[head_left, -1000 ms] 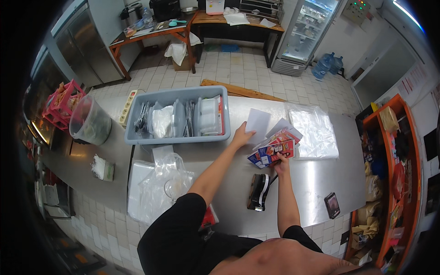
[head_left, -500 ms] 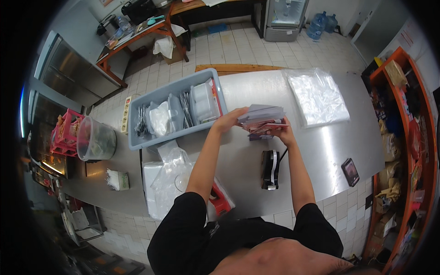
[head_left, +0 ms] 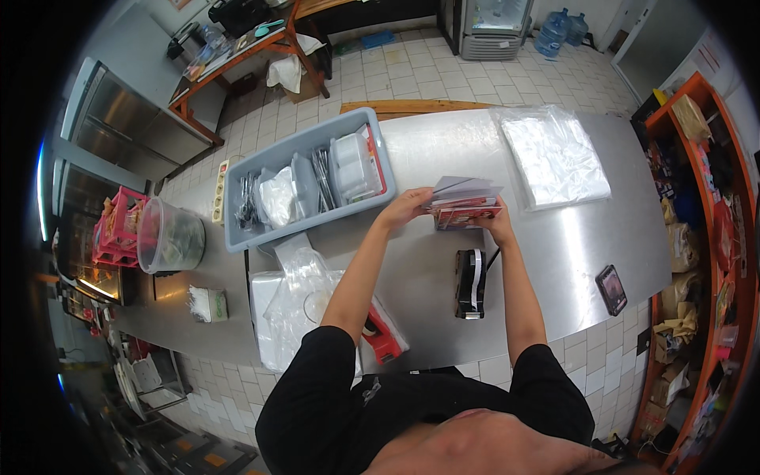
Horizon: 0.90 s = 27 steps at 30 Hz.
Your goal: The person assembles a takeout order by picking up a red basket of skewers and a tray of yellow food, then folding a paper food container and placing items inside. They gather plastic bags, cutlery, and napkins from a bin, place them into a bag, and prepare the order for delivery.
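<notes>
A stack of flat packets is gripped from both sides above the steel table, the left hand closed on its left edge and the right hand closed on its right. A grey bin is seen to the left, and a black device lies on the near side.

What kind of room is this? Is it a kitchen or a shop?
Most likely the back work area of a food shop or small restaurant. There is a long steel counter, a grey tub holding cutlery and plastic containers, a glass-door fridge by the wall, and a stack of clear plastic bags.
</notes>
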{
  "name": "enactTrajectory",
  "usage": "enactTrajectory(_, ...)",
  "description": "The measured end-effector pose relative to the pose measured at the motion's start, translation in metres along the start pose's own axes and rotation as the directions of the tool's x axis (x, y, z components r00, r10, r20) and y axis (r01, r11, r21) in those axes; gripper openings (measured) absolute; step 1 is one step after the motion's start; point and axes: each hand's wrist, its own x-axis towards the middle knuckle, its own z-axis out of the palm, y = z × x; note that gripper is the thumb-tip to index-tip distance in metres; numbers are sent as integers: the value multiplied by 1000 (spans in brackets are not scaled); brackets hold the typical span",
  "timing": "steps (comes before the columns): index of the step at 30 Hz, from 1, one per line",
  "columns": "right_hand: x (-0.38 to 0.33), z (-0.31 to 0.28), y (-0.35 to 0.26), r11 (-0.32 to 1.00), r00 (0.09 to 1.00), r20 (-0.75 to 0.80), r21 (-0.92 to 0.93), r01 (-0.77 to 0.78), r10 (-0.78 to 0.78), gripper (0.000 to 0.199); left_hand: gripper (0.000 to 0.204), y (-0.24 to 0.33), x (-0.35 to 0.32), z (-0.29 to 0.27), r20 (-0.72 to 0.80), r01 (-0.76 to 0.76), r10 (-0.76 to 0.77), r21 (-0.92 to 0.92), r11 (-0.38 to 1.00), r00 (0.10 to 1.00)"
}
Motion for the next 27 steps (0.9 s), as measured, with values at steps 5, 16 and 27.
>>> enactTrajectory(5,-8,-5,11,996,1000,-4,88,-22,22,66,32,-11,2,5,-61,93,-74,433,897,995)
enactTrajectory(16,-3,-7,34,958,993,-94,283,-45,74,98,50,-72,37,64,-475,-501,573,283,818,667)
enactTrajectory(27,-17,16,-3,974,973,35,-18,227,-227,69,52,-35,27,119,-580,-403,534,350,845,615)
